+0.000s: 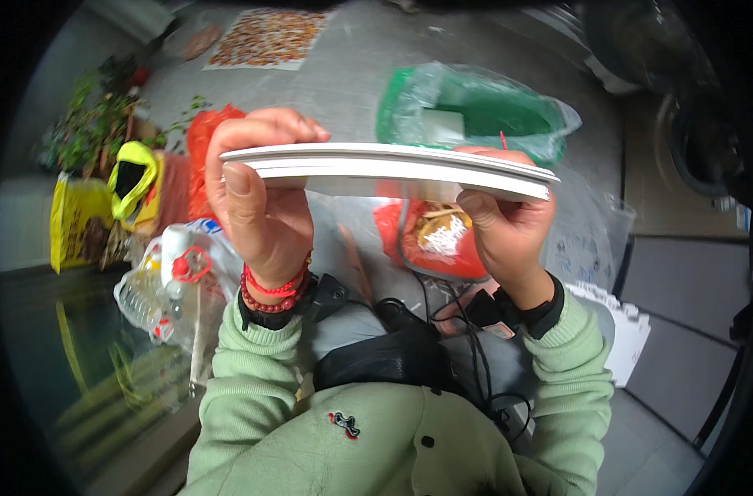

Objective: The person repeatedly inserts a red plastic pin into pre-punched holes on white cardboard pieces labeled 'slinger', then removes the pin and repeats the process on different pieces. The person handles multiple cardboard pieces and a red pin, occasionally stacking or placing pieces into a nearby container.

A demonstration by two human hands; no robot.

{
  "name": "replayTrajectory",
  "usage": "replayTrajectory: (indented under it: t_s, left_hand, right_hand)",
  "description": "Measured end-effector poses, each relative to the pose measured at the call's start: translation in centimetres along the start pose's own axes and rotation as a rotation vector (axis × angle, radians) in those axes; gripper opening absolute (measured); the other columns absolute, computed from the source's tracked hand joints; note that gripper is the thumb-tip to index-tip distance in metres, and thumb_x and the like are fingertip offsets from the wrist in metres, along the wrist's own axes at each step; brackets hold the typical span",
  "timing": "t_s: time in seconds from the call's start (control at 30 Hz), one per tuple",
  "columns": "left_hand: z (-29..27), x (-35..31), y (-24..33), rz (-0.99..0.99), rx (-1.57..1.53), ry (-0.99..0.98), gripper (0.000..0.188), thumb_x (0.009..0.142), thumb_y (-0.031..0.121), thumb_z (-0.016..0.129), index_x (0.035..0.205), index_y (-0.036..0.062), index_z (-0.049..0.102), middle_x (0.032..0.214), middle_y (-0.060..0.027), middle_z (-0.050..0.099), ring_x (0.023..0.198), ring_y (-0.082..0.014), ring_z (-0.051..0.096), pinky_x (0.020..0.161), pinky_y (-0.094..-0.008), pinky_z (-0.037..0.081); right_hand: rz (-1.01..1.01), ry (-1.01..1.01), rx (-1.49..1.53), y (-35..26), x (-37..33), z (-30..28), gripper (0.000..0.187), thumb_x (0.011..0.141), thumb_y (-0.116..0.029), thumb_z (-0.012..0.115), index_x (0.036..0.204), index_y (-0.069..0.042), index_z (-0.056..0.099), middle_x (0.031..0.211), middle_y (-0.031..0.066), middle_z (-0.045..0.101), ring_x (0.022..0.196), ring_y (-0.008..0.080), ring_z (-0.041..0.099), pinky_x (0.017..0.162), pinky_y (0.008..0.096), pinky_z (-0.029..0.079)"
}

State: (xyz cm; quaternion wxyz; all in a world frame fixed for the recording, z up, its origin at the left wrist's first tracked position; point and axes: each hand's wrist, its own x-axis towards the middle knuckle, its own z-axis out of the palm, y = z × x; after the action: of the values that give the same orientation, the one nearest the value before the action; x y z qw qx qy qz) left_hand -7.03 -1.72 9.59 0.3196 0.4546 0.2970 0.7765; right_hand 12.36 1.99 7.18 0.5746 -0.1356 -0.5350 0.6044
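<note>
A stack of thin white boards (393, 165), seen nearly edge-on, spans the space between my two hands at chest height. My left hand (260, 215) grips its left end, thumb in front and fingers curled over the back. At the right end, my right hand (513, 236) pinches it the same way; most of its fingers are hidden behind the stack. Below the boards, partly covered by them, lies an open red plastic bag (466, 258) with white and yellowish bits inside. Beyond them sits a green tub (391, 103) lined with clear plastic, holding a pale flat piece (442, 128).
White pieces with notched edges (628, 343) lie by my right forearm. To the left are a clear bag with plastic bottles (178, 281), a yellow bag (74, 219), a red bag (201, 149) and potted plants (87, 128). Black cables (473, 347) run over my lap.
</note>
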Motion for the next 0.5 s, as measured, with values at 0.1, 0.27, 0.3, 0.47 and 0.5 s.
replayTrajectory:
  t_s: [0.1,0.27,0.3,0.47,0.5]
  left_hand:
    - [-2.4,0.4,4.3,0.072,0.127,0.043,0.029,0.092,0.031,0.048,0.084,0.0032,0.048,0.083,-0.0123,0.053,0.078,-0.0221,0.050,0.076,-0.0343,0.043]
    - [-5.1,-0.7,7.0,0.062,0.135,0.215,0.012,0.086,0.009,0.055,0.077,0.0032,0.048,0.074,-0.0096,0.055,0.071,-0.0166,0.052,0.071,-0.0299,0.043]
    - [-5.4,-0.8,7.2,0.060,0.130,0.199,0.010,0.085,0.009,0.055,0.079,0.0027,0.050,0.076,-0.0100,0.057,0.073,-0.0162,0.052,0.071,-0.0305,0.043]
    - [-5.9,-1.4,8.1,0.100,0.347,0.237,0.015,0.082,0.007,0.052,0.093,-0.0010,0.057,0.085,-0.0075,0.060,0.075,-0.0118,0.051,0.072,-0.0268,0.041]
    - [-5.9,-1.5,8.3,0.080,0.389,0.256,0.017,0.081,0.007,0.051,0.095,-0.0014,0.058,0.085,-0.0071,0.060,0.075,-0.0110,0.051,0.073,-0.0256,0.041]
  right_hand:
    - [0.057,-0.069,0.093,1.2,1.0,3.9,0.030,0.078,0.006,0.069,0.106,0.003,0.058,0.103,0.0086,0.064,0.092,0.0124,0.060,0.083,0.0269,0.050]
    - [0.161,-0.210,-0.001,2.6,1.0,8.4,0.035,0.079,-0.008,0.074,0.108,0.002,0.057,0.104,0.0076,0.062,0.094,0.0121,0.058,0.085,0.0267,0.047]
    - [0.142,-0.218,0.041,2.7,1.1,8.9,0.040,0.080,-0.020,0.074,0.108,0.003,0.055,0.103,0.0091,0.062,0.093,0.0124,0.059,0.084,0.0272,0.047]
    - [0.013,-0.062,-0.006,2.0,1.7,10.2,0.033,0.090,-0.027,0.060,0.101,0.003,0.057,0.095,0.0103,0.065,0.087,0.0131,0.060,0.081,0.0271,0.046]
    - [0.064,-0.028,-0.060,1.8,1.7,10.5,0.029,0.090,-0.025,0.059,0.098,0.003,0.058,0.092,0.0100,0.065,0.085,0.0128,0.060,0.080,0.0266,0.046]
